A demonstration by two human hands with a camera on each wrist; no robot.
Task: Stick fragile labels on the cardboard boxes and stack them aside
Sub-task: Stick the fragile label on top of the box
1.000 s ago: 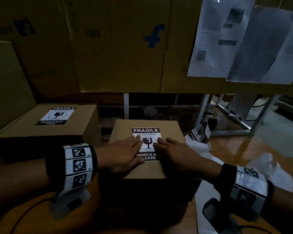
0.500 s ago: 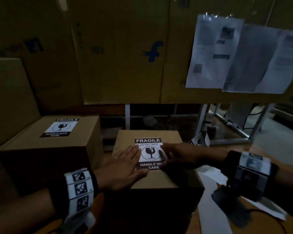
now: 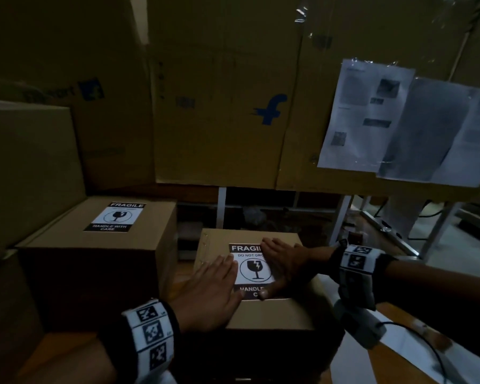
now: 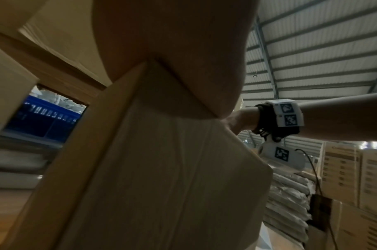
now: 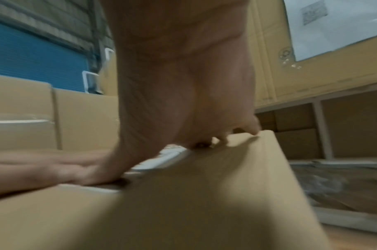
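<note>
A small cardboard box (image 3: 272, 314) stands on the table in front of me, with a black and white fragile label (image 3: 254, 270) on its top. My left hand (image 3: 211, 286) lies flat on the box top with its fingertips at the label's left edge. My right hand (image 3: 284, 261) lies flat over the label's right side, thumb near its lower edge. In the right wrist view the right hand (image 5: 183, 104) presses down on the box top (image 5: 236, 169). To the left stands a bigger box (image 3: 100, 253) bearing a fragile label (image 3: 117, 217).
Tall cardboard boxes (image 3: 219, 106) wall in the back and left. Printed sheets (image 3: 399, 120) hang at the upper right. White backing paper (image 3: 394, 350) lies on the wooden table to the right. A metal frame (image 3: 438, 234) stands beyond.
My right hand has slid up and right over the label, from its lower middle to its right side. The left hand stays flat at the label's left edge. The view has tilted up.
</note>
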